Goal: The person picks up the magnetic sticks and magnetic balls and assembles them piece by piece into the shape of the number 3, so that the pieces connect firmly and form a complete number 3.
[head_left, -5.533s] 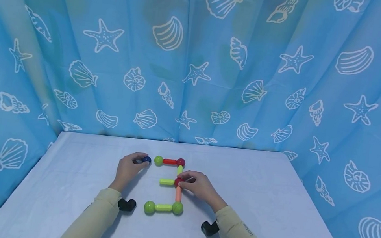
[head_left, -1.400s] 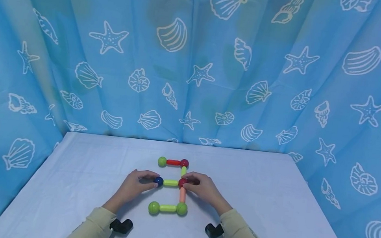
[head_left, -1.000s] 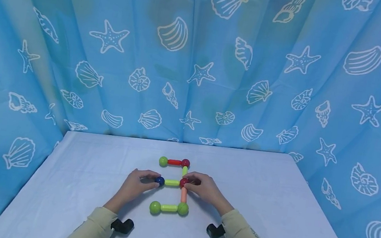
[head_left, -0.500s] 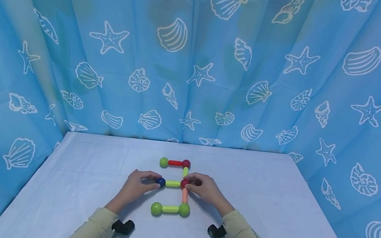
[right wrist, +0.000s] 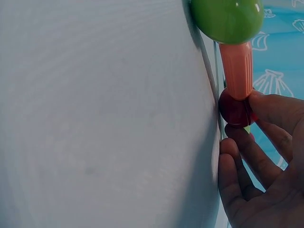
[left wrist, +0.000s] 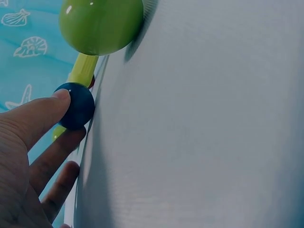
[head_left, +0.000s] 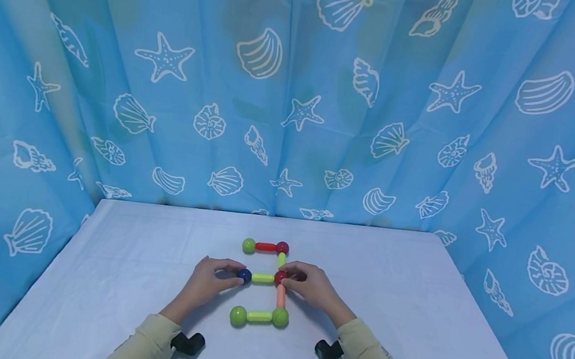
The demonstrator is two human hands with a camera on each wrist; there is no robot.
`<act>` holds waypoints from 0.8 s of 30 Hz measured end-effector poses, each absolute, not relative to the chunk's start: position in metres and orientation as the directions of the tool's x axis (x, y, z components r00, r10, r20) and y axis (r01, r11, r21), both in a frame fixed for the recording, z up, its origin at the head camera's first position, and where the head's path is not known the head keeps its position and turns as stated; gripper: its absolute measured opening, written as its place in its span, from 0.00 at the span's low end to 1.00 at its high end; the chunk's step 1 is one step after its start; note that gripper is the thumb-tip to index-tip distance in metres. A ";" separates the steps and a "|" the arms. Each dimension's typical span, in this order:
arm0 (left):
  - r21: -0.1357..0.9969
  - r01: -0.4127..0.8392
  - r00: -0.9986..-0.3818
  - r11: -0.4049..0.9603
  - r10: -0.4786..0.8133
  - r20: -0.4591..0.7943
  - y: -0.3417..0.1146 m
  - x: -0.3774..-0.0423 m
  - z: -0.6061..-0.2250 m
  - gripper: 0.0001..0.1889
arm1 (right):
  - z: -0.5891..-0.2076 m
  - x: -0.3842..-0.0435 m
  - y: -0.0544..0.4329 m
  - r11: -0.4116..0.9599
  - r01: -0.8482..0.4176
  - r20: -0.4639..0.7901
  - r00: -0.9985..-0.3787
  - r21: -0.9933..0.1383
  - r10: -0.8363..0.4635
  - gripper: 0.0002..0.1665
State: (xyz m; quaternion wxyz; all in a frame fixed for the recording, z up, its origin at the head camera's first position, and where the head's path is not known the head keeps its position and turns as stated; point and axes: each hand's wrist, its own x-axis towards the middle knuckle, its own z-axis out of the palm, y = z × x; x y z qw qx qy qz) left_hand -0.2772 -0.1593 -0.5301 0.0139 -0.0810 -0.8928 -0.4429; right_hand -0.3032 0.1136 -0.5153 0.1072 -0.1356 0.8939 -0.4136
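A figure shaped like a 3, made of balls and sticks, lies mid-table. My left hand (head_left: 206, 282) pinches a blue ball (left wrist: 80, 107) between thumb and fingers. That ball sits at the left end of the middle yellow-green stick (head_left: 263, 278). At this stick's other end, my right hand (head_left: 313, 286) pinches a red ball (right wrist: 234, 110). From the red ball a salmon stick (right wrist: 237, 71) runs down to a green ball (head_left: 280, 317), and a short yellow-green stick (head_left: 282, 259) runs up to a dark red ball (head_left: 282, 248). My fingers hide part of both pinched balls.
Across the top, a red stick (head_left: 265, 247) joins a green ball (head_left: 249, 245). Along the bottom, a yellow-green stick (head_left: 260, 317) ends in another green ball (head_left: 238, 316). White cloth covers the table (head_left: 384, 311); a blue shell-print curtain (head_left: 299, 85) stands behind it.
My left hand has brought the blue ball from the figure's upper left to the middle stick's free end. Lately the whole figure and both hands have shifted slightly right.
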 end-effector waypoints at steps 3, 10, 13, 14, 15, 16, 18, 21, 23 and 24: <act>0.789 0.156 -0.987 0.594 0.132 0.095 -0.158 -0.277 -0.530 0.16 | -0.516 -0.304 0.114 0.622 -0.155 -0.078 -0.941 -0.767 -0.330 0.17; 0.792 0.156 -0.987 0.591 0.134 0.094 -0.158 -0.277 -0.530 0.16 | -0.516 -0.304 0.116 0.616 -0.163 -0.071 -0.939 -0.771 -0.337 0.17; 0.795 0.158 -0.986 0.586 0.135 0.096 -0.157 -0.277 -0.531 0.15 | -0.516 -0.304 0.117 0.615 -0.165 -0.070 -0.938 -0.771 -0.339 0.17; 0.795 0.158 -0.986 0.586 0.135 0.097 -0.157 -0.277 -0.531 0.15 | -0.516 -0.304 0.117 0.615 -0.167 -0.068 -0.938 -0.771 -0.340 0.17; 0.794 0.160 -0.986 0.586 0.136 0.098 -0.157 -0.277 -0.531 0.15 | -0.516 -0.304 0.117 0.615 -0.166 -0.069 -0.938 -0.771 -0.339 0.17; 0.794 0.163 -0.985 0.586 0.138 0.100 -0.157 -0.277 -0.531 0.15 | -0.516 -0.304 0.117 0.615 -0.166 -0.067 -0.939 -0.771 -0.338 0.17; 0.791 0.166 -0.985 0.588 0.140 0.102 -0.157 -0.277 -0.530 0.16 | -0.517 -0.304 0.117 0.616 -0.169 -0.064 -0.939 -0.770 -0.338 0.17; 0.789 0.171 -0.984 0.590 0.143 0.106 -0.157 -0.278 -0.529 0.16 | -0.517 -0.304 0.117 0.613 -0.162 -0.065 -0.941 -0.773 -0.331 0.17; 0.785 0.171 -0.984 0.595 0.143 0.106 -0.157 -0.278 -0.529 0.16 | -0.516 -0.303 0.117 0.609 -0.159 -0.065 -0.942 -0.777 -0.329 0.17; 0.783 0.170 -0.984 0.598 0.141 0.105 -0.157 -0.277 -0.528 0.17 | -0.516 -0.303 0.117 0.607 -0.158 -0.065 -0.942 -0.779 -0.329 0.17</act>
